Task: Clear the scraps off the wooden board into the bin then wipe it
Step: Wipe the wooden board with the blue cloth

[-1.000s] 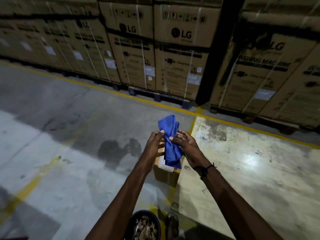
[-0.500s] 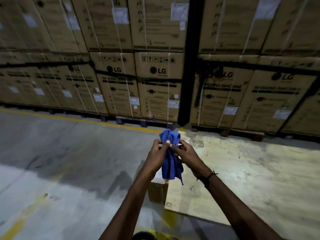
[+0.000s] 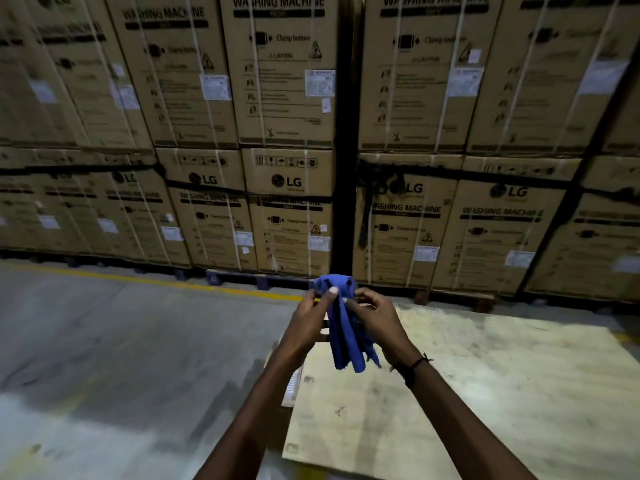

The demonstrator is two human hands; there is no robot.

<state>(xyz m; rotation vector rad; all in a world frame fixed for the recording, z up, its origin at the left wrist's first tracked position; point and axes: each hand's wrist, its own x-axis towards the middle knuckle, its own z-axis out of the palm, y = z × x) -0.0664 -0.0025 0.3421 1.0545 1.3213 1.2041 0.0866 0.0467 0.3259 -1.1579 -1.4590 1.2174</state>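
Observation:
A blue cloth (image 3: 343, 327) hangs bunched between my two hands in front of me. My left hand (image 3: 306, 323) pinches its upper left part, thumb on top. My right hand (image 3: 379, 320) grips it from the right side. Both hands hover above the near left corner of the pale wooden board (image 3: 467, 403), which lies flat at the lower right with smudges and small marks on it. The bin is out of view.
A wall of stacked LG washing-machine cartons (image 3: 287, 202) on pallets runs across the back, with a dark gap (image 3: 343, 168) in the middle. A yellow floor line (image 3: 149, 280) runs along them. A small cardboard box (image 3: 294, 379) peeks out under my left forearm. Grey concrete floor (image 3: 121, 358) lies left.
The view has tilted upward, so the bin with scraps at the bottom dropped out of sight. Both hands keep working the blue cloth, holding it a little higher.

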